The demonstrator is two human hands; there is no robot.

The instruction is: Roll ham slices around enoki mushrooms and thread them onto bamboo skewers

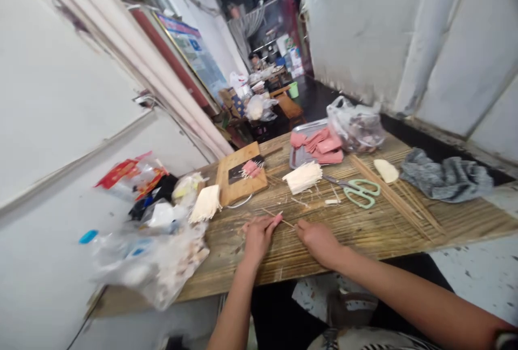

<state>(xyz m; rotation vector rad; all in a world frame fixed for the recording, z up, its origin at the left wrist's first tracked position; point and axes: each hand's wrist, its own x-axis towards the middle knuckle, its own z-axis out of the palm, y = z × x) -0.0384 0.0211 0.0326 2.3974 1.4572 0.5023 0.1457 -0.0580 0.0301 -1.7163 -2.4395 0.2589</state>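
A thin wooden skewer runs between my two hands, low over the wooden table. My left hand is closed in a pinch on a small pink piece around the skewer. My right hand has its fingers closed round the skewer's right end. Beyond them lies a bundle of thin white strands like enoki mushrooms, with loose bits scattered around. To its right rest green-handled scissors. A cutting board at the back left bears pink rolls with white strands.
Folded pink slices fill a metal tray at the back, beside a plastic bag. Another white bundle and plastic packaging crowd the left. Long skewers, a pale slab and a grey cloth lie right.
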